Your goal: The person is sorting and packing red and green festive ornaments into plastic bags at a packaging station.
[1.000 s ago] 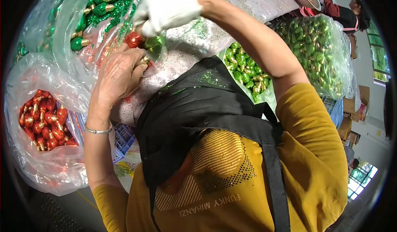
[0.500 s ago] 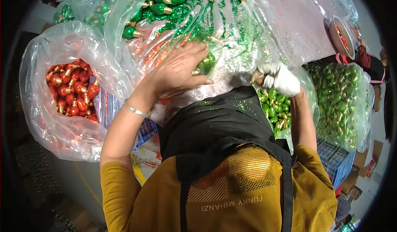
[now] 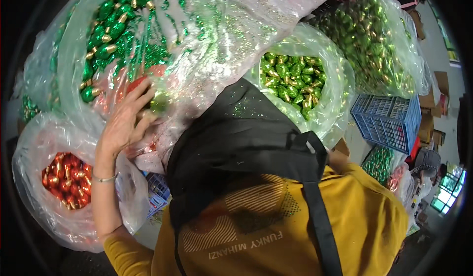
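My left hand (image 3: pixel 123 121) is over the plastic-covered table with its fingers curled. Between its fingertips and thumb is a blurred yellow-green bulb ornament (image 3: pixel 158 102). A red patch (image 3: pixel 138 84) shows at the fingertips; I cannot tell whether it is an ornament or glitter. Of my right arm, only a bit of skin (image 3: pixel 337 161) beside the black apron shows, and the hand itself is hidden. Dark green glittery bulb ornaments (image 3: pixel 116 30) with gold caps lie along the far left of the table, on the clear plastic sheet (image 3: pixel 197 74) strewn with red and green glitter.
An open bag of red ornaments (image 3: pixel 66 180) stands at the left. To the right of the apron is an open bag of light green ones (image 3: pixel 295 81). Beyond it, a full bag of green ornaments (image 3: pixel 369 44) sits by a blue plastic crate (image 3: pixel 387 121).
My view has turned to the right, so the table and bags shift left and down. My right hand, gloved and in view before, has drawn back out of sight. My left hand stays over the sheet.
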`<state>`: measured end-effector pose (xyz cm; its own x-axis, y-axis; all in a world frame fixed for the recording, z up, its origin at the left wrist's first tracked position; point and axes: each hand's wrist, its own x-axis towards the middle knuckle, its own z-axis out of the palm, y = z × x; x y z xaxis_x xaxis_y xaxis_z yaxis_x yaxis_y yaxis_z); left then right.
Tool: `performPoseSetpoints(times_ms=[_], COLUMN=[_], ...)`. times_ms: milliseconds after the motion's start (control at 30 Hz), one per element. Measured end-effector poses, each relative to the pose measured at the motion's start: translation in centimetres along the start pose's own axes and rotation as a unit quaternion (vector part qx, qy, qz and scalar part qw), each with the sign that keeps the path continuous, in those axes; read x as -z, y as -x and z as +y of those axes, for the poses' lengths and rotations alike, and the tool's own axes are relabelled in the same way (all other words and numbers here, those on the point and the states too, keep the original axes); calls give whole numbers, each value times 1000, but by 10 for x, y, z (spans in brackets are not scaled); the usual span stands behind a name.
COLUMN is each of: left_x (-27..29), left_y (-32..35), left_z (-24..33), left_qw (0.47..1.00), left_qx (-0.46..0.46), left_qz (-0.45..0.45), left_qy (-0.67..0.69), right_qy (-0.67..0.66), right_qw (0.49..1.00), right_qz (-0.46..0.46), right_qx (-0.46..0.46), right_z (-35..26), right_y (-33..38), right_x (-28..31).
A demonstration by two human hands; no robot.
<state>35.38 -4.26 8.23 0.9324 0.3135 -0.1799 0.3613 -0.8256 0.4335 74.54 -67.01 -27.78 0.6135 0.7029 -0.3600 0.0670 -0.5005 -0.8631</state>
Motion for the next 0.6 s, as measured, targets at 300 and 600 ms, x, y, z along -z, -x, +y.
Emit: performPoseSetpoints(times_ms=[300,600], left_x=[6,2], left_y=[29,115], left_z=[32,54], left_qw=[988,895], left_qx=[126,313], left_qz=[-57,318], left_qy=[66,-17], right_qy=[221,420], right_qw=[967,879], right_qz=[-122,9], right_qx=[42,-224], right_z=[-106,-75], right_y=[-236,-435], right_x=[-117,-154])
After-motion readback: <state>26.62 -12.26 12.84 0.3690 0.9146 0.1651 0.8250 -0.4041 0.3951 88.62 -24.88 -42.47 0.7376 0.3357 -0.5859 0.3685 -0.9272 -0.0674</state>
